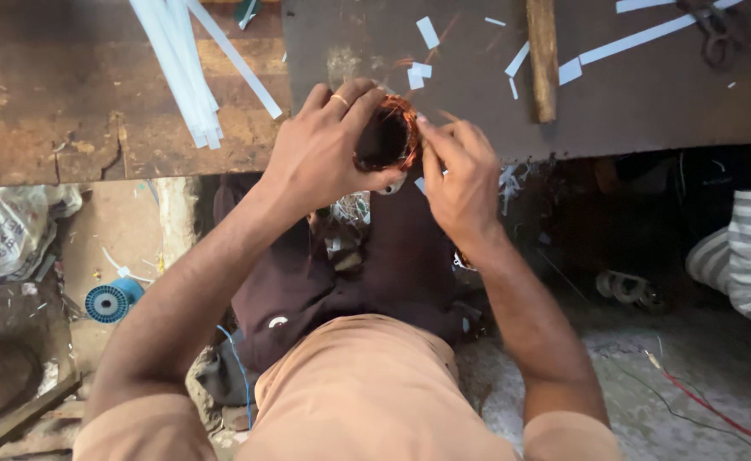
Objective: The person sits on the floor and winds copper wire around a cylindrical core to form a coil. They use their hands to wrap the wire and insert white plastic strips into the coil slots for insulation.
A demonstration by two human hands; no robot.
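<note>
Left hand (320, 154) wraps its fingers around a ring-shaped coil of copper wire (390, 134) — glossy, reddish strands — held just over the near edge of the worn, scratched wooden table (68, 111). Right hand (459, 183) pinches the coil's right side. Flat white strips (183, 64) lie far left.

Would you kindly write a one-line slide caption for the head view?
Left hand holds a copper wire coil while the right hand pinches its edge, over a worn wooden bench.
</note>
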